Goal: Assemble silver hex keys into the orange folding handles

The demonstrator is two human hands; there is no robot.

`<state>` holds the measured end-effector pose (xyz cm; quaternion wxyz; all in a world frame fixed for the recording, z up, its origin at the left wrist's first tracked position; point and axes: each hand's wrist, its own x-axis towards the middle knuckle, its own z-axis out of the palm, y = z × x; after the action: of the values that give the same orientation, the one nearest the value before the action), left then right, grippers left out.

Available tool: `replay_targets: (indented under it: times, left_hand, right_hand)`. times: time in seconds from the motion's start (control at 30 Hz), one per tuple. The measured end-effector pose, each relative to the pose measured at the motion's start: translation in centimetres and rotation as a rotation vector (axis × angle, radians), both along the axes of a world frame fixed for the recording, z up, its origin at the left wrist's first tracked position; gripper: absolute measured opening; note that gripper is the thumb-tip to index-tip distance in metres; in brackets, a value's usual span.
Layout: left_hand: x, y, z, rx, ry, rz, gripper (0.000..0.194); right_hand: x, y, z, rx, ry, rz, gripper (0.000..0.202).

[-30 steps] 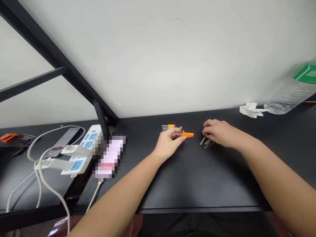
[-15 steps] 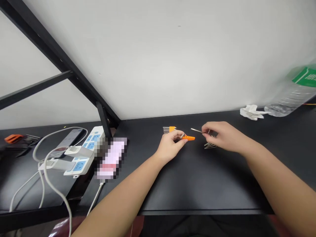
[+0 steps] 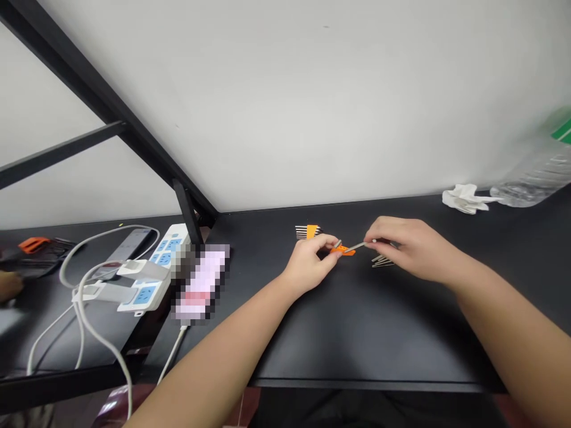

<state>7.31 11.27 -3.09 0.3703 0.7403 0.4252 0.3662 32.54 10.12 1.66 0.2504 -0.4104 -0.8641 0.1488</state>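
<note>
My left hand (image 3: pixel 311 261) pinches a small orange holder (image 3: pixel 348 252) that has a row of holes, with a short metal piece (image 3: pixel 339 242) standing up near the fingertips. My right hand (image 3: pixel 399 244) is closed on a thin metal rod (image 3: pixel 357 246), whose left end lies against the holder. Beneath the right hand, several metal rods (image 3: pixel 380 260) lie on the black table. Just behind my left hand sits another orange holder (image 3: pixel 312 230) with several metal rods through it.
Left of the hands are a phone (image 3: pixel 203 285) with a cable, a white power strip (image 3: pixel 167 252) and a black frame post (image 3: pixel 188 211). Crumpled tissue (image 3: pixel 465 198) and a plastic bottle (image 3: pixel 533 178) are at the back right. Another person's hand (image 3: pixel 9 285) shows at far left.
The rod in my right hand has moved left and down, from a gap beside the orange holder to touching it. Another person's hand has appeared at the far left.
</note>
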Motion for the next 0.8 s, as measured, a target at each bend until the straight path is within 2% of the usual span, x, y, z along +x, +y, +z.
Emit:
replay_targets:
  times: [0.2, 0.37, 0.53, 0.7, 0.8]
  left_hand:
    - [0.0, -0.2, 0.2, 0.036, 0.028, -0.023, 0.008]
    - [0.1, -0.2, 0.3, 0.049, 0.06, -0.017, 0.006]
    - [0.5, -0.4, 0.2, 0.023, -0.006, -0.033, 0.008]
    - [0.8, -0.7, 0.1, -0.06, -0.11, -0.042, 0.038]
    - [0.8, -0.6, 0.0, -0.07, -0.141, 0.001, 0.045]
  right_hand:
    - [-0.5, -0.2, 0.1, 0.069, 0.061, 0.006, 0.025]
    - [-0.7, -0.3, 0.2, 0.044, 0.095, 0.014, 0.023]
    - [-1.6, -0.5, -0.6, 0.073, 0.203, 0.03, 0.028]
    - [-2.5, -0.5, -1.5, 0.083, 0.166, 0.037, 0.04]
    - [-2.7, -0.5, -1.7, 0.053, 0.102, -0.007, 0.052]
